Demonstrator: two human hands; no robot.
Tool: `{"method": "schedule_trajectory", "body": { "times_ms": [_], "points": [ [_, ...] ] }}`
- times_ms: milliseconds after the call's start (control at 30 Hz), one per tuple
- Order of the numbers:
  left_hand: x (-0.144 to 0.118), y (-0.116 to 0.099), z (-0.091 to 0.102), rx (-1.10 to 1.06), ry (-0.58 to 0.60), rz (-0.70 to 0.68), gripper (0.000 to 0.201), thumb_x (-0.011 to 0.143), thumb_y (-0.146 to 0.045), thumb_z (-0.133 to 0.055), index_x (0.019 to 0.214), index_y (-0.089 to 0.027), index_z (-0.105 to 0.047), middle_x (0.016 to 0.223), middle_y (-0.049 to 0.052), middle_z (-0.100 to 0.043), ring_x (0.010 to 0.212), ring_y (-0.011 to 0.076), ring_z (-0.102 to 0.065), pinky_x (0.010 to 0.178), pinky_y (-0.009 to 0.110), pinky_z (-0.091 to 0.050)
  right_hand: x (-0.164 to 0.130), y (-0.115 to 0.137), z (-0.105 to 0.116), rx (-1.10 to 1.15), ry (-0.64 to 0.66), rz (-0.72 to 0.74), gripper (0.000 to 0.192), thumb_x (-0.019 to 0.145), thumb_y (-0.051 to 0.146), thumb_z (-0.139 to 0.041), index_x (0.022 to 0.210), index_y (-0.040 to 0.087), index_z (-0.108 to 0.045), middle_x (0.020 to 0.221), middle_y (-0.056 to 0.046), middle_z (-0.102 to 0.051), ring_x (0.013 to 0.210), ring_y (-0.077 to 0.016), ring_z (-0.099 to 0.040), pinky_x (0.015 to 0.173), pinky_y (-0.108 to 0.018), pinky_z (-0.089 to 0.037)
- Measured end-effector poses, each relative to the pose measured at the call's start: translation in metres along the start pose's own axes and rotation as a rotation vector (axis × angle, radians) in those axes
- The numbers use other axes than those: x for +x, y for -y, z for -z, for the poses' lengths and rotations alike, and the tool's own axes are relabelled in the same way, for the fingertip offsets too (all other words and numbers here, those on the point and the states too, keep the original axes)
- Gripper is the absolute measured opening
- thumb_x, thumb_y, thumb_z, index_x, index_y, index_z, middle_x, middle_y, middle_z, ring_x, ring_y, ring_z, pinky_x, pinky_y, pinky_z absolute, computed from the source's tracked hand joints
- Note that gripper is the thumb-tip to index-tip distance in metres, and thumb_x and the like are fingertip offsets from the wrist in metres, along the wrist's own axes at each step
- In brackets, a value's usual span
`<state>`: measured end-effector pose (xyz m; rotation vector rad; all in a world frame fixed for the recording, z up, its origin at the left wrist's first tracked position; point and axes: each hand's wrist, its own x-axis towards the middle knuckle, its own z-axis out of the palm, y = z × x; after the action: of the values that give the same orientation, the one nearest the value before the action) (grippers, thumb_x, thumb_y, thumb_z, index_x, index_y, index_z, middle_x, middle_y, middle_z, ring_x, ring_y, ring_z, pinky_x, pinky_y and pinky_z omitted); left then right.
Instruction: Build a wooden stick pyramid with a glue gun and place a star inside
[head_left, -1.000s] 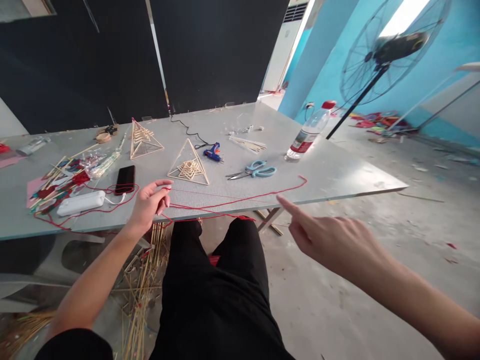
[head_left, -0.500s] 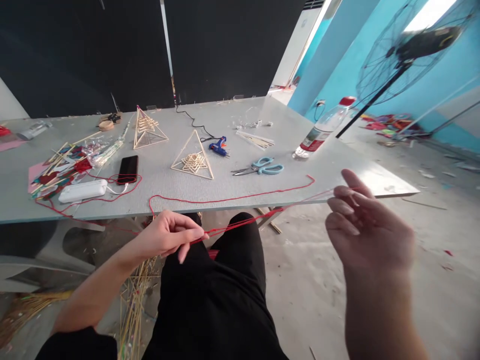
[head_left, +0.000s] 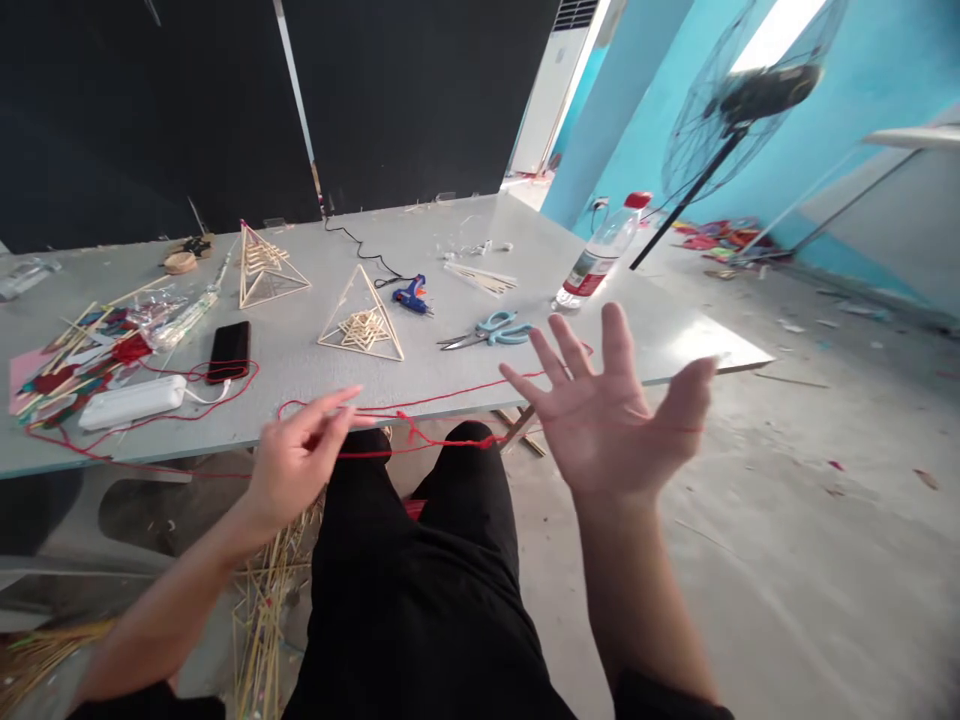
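My left hand (head_left: 296,455) hovers just below the table's front edge above my left knee, its fingers pinched on a red yarn (head_left: 442,440) that sags across my lap. My right hand (head_left: 607,415) is raised palm up with the fingers spread wide. A thin strand of the same yarn lies faintly across its palm. More of the yarn trails over the grey table (head_left: 420,235) toward a black phone (head_left: 229,350) and a white power bank (head_left: 131,402).
On the table stand two stick pyramids (head_left: 360,320) (head_left: 262,265), a blue glue gun (head_left: 411,295), blue scissors (head_left: 491,330), a water bottle (head_left: 596,255) and craft scraps (head_left: 82,350). Bamboo sticks (head_left: 270,600) litter the floor. A standing fan (head_left: 739,100) is at the right.
My right hand turned and opened, fingers spreading, and moved left toward the table. My left hand rose slightly and loosened its fingers around the yarn. The view swung a little to the right.
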<state>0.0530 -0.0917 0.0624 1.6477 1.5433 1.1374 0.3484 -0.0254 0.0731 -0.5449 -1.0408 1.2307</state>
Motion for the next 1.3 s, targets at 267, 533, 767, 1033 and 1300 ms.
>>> {"method": "schedule_trajectory", "body": {
  "times_ms": [267,533,767,1033,1300],
  "points": [
    [0.016,0.009,0.052,0.126,-0.001,-0.08,0.035,0.1,-0.047,-0.061,0.119,-0.021,-0.076,0.067,0.001,-0.074,0.047,0.0095,-0.053,0.049,0.02,-0.045,0.023,-0.005,0.074,-0.438,0.068,-0.192,0.041,0.104,0.055,-0.039,0.118,0.038,-0.073,0.151,0.001,-0.06,0.155,-0.0287,-0.038,0.126,-0.062,-0.03],
    [0.041,-0.037,-0.04,-0.031,0.33,-0.167,0.063,0.072,-0.042,-0.088,0.128,-0.02,-0.071,0.115,0.013,-0.077,0.107,0.0278,-0.072,0.084,0.033,-0.061,0.03,-0.015,-0.014,-1.158,0.449,0.229,0.046,0.101,0.049,-0.055,0.143,0.029,-0.057,0.147,-0.008,-0.059,0.147,-0.0317,-0.042,0.125,-0.054,-0.035],
    [0.079,-0.024,-0.055,-0.31,0.345,0.014,0.037,0.097,-0.043,-0.065,0.121,-0.016,-0.071,0.054,-0.007,-0.041,0.042,0.0063,-0.033,0.043,0.019,-0.024,0.046,-0.008,-0.018,-1.368,0.456,0.26,0.048,0.108,0.049,-0.036,0.149,0.028,-0.048,0.149,-0.013,-0.054,0.15,-0.0361,-0.036,0.121,-0.062,-0.036],
    [0.058,-0.008,0.005,0.002,0.244,0.112,0.034,0.091,-0.041,-0.073,0.114,-0.016,-0.075,0.05,-0.007,-0.049,0.045,0.0064,-0.036,0.045,0.019,-0.027,0.051,0.005,0.062,-1.566,0.625,0.157,0.041,0.102,0.057,-0.05,0.095,0.029,-0.08,0.127,-0.009,-0.071,0.142,-0.0403,-0.049,0.12,-0.08,-0.019],
    [0.057,0.006,0.003,-0.343,-0.036,0.091,0.033,0.087,-0.04,-0.074,0.106,-0.015,-0.067,0.051,-0.01,-0.04,0.046,0.0074,-0.041,0.05,0.021,-0.035,0.052,0.011,0.046,-1.155,0.836,0.09,0.063,0.103,0.058,-0.048,0.051,0.026,-0.066,0.126,-0.005,-0.074,0.149,-0.0359,-0.044,0.115,-0.062,-0.048]
  ]
}}
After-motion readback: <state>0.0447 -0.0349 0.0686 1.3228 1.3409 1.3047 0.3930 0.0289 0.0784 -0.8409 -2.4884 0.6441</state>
